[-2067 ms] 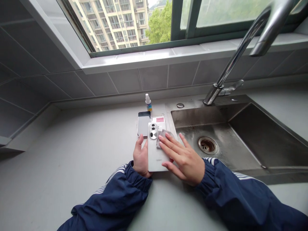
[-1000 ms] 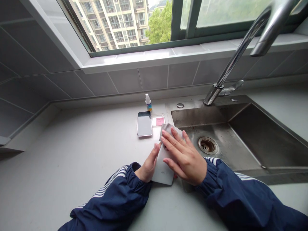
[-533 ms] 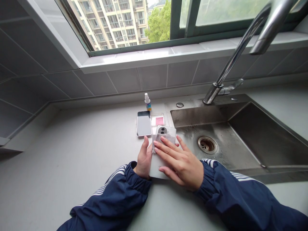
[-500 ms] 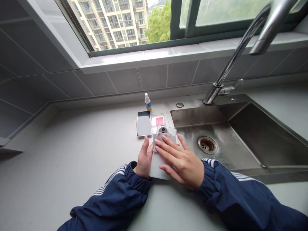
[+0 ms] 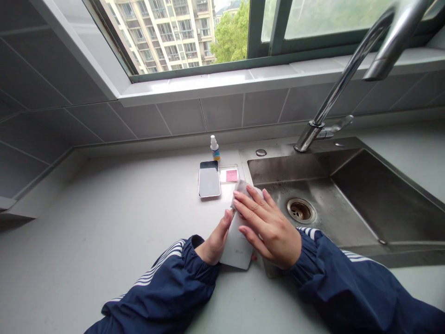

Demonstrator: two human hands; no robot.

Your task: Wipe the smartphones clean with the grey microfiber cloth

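Observation:
A white smartphone (image 5: pixel 237 246) lies back side up in my left hand (image 5: pixel 218 237), whose thumb runs along its left edge while a fingertip shows at the right edge. My right hand (image 5: pixel 266 225) presses a thin greyish cloth (image 5: pixel 239 188) flat against the phone's upper end, fingers stretched over it. Cloth and fingers hide the phone's camera. Beyond my hands a second phone (image 5: pixel 209 179) rests on the counter, dark strip at its top. Beside it is a clear phone case (image 5: pixel 229 174) with a pink card inside. A small white-capped spray bottle (image 5: pixel 214 149) stands behind them.
To the right is a steel sink (image 5: pixel 333 199) with a drain (image 5: pixel 301 210). A chrome faucet (image 5: pixel 333 88) arches over it. The pale counter (image 5: pixel 121 208) stretches left to a tiled wall, and a window ledge (image 5: pixel 208 83) runs along the back.
My right hand has slid the cloth up to the phone's top end, covering the camera that showed before. The phone has tilted and shifted slightly right and toward me.

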